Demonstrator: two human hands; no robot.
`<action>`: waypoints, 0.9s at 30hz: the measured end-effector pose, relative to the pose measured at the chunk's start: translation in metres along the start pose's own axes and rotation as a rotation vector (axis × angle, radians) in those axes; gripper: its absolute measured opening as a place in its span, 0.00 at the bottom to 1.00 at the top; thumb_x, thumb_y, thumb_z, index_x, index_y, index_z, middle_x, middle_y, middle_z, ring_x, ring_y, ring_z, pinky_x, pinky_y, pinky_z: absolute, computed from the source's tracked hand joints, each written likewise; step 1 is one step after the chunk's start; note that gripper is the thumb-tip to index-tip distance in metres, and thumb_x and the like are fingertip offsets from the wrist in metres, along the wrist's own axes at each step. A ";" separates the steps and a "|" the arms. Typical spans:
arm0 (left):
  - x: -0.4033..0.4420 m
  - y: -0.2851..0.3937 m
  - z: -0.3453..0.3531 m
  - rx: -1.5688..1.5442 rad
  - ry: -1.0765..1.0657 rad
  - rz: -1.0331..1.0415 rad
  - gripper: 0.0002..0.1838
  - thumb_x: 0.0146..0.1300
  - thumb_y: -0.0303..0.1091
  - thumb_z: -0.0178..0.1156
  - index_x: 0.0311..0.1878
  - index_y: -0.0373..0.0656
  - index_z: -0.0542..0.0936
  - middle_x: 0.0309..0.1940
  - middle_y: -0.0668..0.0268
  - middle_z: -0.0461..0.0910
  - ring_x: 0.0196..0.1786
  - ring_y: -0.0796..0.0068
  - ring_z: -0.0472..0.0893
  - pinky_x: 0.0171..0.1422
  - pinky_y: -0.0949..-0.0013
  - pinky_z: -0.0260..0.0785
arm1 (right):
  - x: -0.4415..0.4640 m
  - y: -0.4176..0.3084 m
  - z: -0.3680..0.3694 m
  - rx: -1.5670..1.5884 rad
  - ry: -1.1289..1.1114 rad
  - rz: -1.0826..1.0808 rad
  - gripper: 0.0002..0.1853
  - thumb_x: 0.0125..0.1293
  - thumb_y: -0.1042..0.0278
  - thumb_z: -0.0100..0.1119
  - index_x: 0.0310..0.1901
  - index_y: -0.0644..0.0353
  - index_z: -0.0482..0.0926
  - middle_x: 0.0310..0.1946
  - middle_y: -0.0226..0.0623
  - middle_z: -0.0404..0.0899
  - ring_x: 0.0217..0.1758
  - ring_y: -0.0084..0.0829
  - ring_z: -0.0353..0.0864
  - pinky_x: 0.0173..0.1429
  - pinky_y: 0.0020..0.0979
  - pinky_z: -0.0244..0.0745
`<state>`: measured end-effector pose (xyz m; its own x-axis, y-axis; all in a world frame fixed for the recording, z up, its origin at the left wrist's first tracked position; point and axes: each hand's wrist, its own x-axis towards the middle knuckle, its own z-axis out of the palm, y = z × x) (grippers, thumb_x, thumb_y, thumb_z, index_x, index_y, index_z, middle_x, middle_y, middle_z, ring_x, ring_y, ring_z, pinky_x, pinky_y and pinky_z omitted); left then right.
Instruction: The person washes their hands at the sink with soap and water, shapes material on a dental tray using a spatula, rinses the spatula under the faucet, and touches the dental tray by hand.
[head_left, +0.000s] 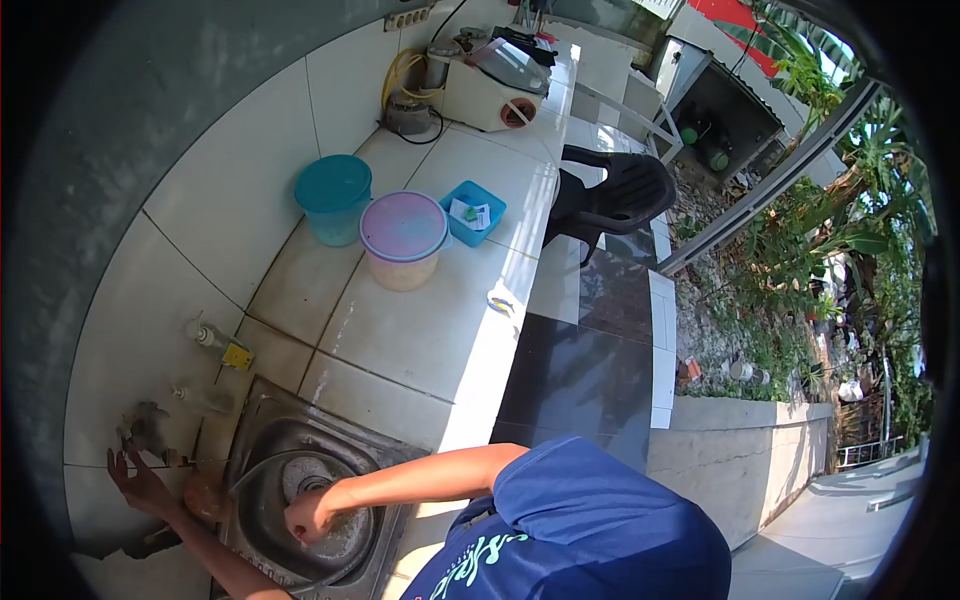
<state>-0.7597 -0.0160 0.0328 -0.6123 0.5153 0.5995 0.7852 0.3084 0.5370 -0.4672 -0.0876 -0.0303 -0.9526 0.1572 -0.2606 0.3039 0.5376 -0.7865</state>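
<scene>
My right hand [312, 514] is down inside the metal sink [262, 405], over the basin near the round drain. Its fingers are curled closed, and whatever they hold is hidden. A pale flexible hose [262, 467] loops around the basin beside this hand. My left hand [145, 490] is raised at the tiled wall, its fingers apart, close to a blurry grey fitting [150, 425]. Whether the fingertips touch the fitting is unclear. A rounded orange-brown thing [205, 494] lies between my left forearm and the sink.
On the counter's back edge stand a pump bottle [205, 333] with a yellow label and a clear bottle [200, 400]. Farther along are a teal-lidded tub [333, 200], a purple-lidded tub [403, 240], a blue basket [472, 212] and a white appliance [490, 92]. A dark plastic chair [625, 195] stands beside the counter.
</scene>
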 end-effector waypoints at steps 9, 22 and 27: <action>0.016 -0.045 0.019 -0.236 -0.066 0.051 0.21 0.69 0.36 0.59 0.62 0.39 0.74 0.56 0.57 0.80 0.56 0.66 0.80 0.60 0.65 0.71 | -0.032 0.031 0.046 -0.479 -0.011 0.031 0.23 0.67 0.53 0.56 0.52 0.66 0.77 0.50 0.51 0.79 0.60 0.45 0.76 0.62 0.48 0.70; -0.097 -0.025 -0.112 -1.771 -1.084 -0.443 0.35 0.73 0.52 0.47 0.76 0.50 0.50 0.72 0.62 0.61 0.74 0.61 0.61 0.72 0.56 0.59 | -0.602 0.164 0.295 1.865 1.635 0.691 0.13 0.70 0.62 0.55 0.52 0.53 0.80 0.50 0.38 0.80 0.48 0.35 0.82 0.53 0.35 0.78; -0.177 -0.060 -0.087 -0.797 -0.782 -0.961 0.35 0.71 0.56 0.50 0.74 0.51 0.57 0.64 0.61 0.70 0.63 0.66 0.72 0.60 0.66 0.69 | -0.624 0.148 0.355 0.998 0.425 1.378 0.30 0.62 0.42 0.60 0.60 0.51 0.76 0.62 0.36 0.75 0.61 0.49 0.76 0.65 0.48 0.68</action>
<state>-0.7061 -0.1952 -0.0538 -0.4499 0.7431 -0.4954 -0.3007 0.3963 0.8675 0.1784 -0.4004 -0.1830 0.0976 0.2940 -0.9508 0.5593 -0.8064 -0.1920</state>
